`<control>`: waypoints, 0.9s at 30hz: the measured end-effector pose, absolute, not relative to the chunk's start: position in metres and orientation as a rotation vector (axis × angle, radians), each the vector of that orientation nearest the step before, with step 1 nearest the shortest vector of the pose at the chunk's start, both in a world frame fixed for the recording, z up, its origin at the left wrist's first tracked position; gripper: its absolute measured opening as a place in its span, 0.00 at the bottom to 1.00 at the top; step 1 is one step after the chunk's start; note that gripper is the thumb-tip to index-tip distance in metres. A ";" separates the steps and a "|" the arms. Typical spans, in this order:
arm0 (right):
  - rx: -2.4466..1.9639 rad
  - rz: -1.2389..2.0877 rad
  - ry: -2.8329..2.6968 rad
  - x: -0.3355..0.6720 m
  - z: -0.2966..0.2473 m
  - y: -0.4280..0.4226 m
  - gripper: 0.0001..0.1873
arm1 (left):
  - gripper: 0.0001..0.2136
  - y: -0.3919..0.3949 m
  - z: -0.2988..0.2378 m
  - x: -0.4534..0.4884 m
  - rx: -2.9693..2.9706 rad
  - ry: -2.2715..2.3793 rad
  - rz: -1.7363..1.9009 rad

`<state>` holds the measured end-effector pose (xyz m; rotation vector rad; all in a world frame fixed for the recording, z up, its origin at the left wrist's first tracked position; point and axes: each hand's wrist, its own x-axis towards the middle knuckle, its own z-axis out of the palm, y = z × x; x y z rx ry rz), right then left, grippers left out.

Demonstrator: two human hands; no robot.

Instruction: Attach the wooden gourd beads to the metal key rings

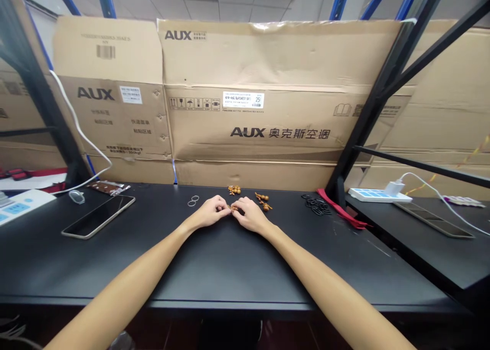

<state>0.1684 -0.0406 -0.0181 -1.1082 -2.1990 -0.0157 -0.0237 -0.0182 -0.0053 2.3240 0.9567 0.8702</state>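
Over the middle of the black table (229,268), my left hand (210,211) and my right hand (250,215) meet, thumbs and fingers pinched together. Between their fingertips is a small brown wooden charm (233,208), mostly hidden by the fingers. Just behind the hands lies a brown charm with round, gourd-like beads (235,190). More brown charms (264,202) rest to the right of my right hand. Two thin metal rings (193,201) lie left of my left hand, touching or overlapping.
Farther right are a pile of black loops (316,205) and a red strap (340,209). A phone (98,217), a white cable (82,135) and a power strip (26,207) lie left. Cardboard (245,171) walls the back; a black metal frame (363,120) stands right.
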 end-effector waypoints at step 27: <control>-1.171 0.093 -2.168 0.168 -0.017 -0.040 0.08 | 0.13 -0.018 -0.005 -0.024 2.369 1.003 0.884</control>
